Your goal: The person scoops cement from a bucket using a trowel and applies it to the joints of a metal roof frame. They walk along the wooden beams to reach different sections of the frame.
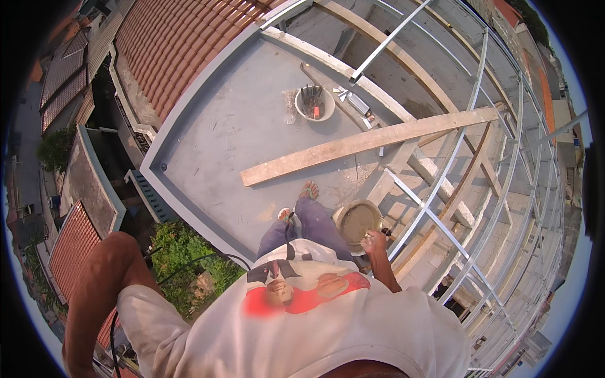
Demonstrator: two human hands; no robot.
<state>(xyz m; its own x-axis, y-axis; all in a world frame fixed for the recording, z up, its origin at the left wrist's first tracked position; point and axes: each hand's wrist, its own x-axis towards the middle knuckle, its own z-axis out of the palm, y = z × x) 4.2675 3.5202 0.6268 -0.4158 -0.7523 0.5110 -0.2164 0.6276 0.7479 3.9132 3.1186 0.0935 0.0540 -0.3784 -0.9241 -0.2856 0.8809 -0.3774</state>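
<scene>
Just forward and left of the curled right hand [376, 242], whether clamped on anything I cannot tell, a round bucket [336, 223] faces mouth upward, holding grey mix [358, 218]; farther forward, a plank [353, 146] slants lengthwise rightward and away.

Long wooden plank [372, 143], whitish bucket [324, 114], reddish roof tiles [183, 44], green foliage [189, 261], silvery metal framing [391, 41].

A round, pale bucket [379, 217] stands with its open mouth facing up just below and right of the centre of the frame, partly filled with wet-looking grey-brown mortar [357, 218] whose surface is fairly smooth and lies below the rim.
</scene>
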